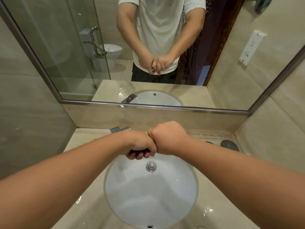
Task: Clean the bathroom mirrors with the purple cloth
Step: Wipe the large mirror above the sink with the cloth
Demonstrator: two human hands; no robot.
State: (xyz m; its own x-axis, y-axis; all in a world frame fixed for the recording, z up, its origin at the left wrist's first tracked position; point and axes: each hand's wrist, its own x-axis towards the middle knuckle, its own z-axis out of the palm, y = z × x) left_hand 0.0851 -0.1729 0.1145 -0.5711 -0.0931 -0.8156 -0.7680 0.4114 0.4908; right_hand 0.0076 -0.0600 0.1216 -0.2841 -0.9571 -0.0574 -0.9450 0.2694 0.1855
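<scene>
Both my hands are fisted together over the back of the white sink [181, 192]. My left hand [140, 146] grips a dark purple cloth [139, 150]; only a thin dark strip of it shows between the fingers. My right hand [166, 138] is curled tight against the left, its fingers hidden, apparently gripping the other end of the cloth. The wall mirror [69, 47] hangs straight ahead and shows water droplets and streaks on its right part.
A chrome tap [119, 129] sits behind my hands and a chrome drain plug [150, 166] lies in the basin. The beige counter [85, 204] is wet. A clear tray [212, 133] and a dark round object [229, 145] stand at the back right.
</scene>
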